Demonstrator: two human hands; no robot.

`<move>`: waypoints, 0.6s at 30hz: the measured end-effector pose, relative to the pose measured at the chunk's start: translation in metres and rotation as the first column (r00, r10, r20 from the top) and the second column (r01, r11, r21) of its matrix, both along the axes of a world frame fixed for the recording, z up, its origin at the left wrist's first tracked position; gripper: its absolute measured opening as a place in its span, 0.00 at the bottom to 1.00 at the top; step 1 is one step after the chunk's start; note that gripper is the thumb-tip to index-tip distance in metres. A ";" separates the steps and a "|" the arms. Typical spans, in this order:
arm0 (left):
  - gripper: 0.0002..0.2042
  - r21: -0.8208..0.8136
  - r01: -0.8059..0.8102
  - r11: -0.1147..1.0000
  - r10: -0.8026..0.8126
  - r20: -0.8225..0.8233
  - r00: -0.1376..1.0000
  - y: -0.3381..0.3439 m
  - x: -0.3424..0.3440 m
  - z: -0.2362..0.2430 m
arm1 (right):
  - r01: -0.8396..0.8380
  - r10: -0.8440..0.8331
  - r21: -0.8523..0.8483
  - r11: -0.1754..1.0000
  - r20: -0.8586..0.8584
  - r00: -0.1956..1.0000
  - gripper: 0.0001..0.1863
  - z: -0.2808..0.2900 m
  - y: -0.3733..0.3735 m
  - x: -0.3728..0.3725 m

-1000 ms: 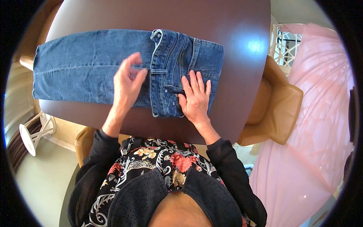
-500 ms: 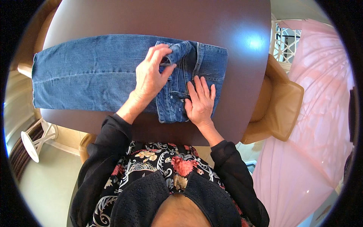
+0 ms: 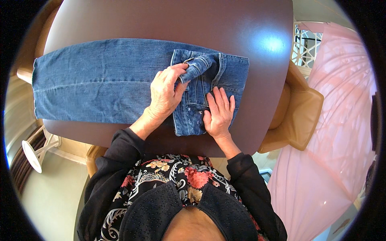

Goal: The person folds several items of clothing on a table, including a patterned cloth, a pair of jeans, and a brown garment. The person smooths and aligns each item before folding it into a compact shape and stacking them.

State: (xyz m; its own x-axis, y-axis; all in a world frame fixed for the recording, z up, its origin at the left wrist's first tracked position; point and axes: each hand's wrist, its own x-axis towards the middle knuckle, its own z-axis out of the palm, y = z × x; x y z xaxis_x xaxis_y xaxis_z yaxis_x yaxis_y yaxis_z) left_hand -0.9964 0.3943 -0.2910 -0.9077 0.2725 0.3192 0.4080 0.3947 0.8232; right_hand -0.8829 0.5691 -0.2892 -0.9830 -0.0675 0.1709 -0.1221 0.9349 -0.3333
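A pair of folded blue jeans (image 3: 92,100) lies across the dark brown table (image 3: 169,20), legs to the left and waist end to the right. My left hand (image 3: 168,88) has its fingers closed on the waistband (image 3: 197,66), which is bent up and bunched near the top of that end. My right hand (image 3: 220,112) lies open on the pocket area just right of it, fingers spread on the denim and thumb beside some small pale stitched marks.
A tan chair (image 3: 303,116) stands at the table's right, with another's edge at the near left. Pink draped fabric (image 3: 325,168) hangs at the right beside a white lattice (image 3: 305,46). A white round stand (image 3: 32,156) is at the left.
My left hand has moved onto the waistband and lifted it into a bend. My right hand stays on the denim, which now appears slightly lower and farther right.
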 end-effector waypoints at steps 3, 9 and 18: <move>0.15 0.006 -0.002 1.000 0.001 0.102 0.995 0.003 -0.001 0.010 | 0.004 -0.004 -0.002 1.000 -0.007 1.000 0.22 -0.001 0.000 0.000; 0.13 -0.021 -0.071 0.997 0.074 0.245 0.967 0.003 -0.021 0.011 | 0.002 -0.002 -0.012 1.000 -0.029 1.000 0.21 0.000 -0.002 0.001; 0.15 -0.176 -0.007 0.984 0.061 0.306 0.950 0.002 -0.056 -0.005 | 0.001 -0.002 -0.020 1.000 -0.073 0.997 0.21 -0.005 0.001 0.001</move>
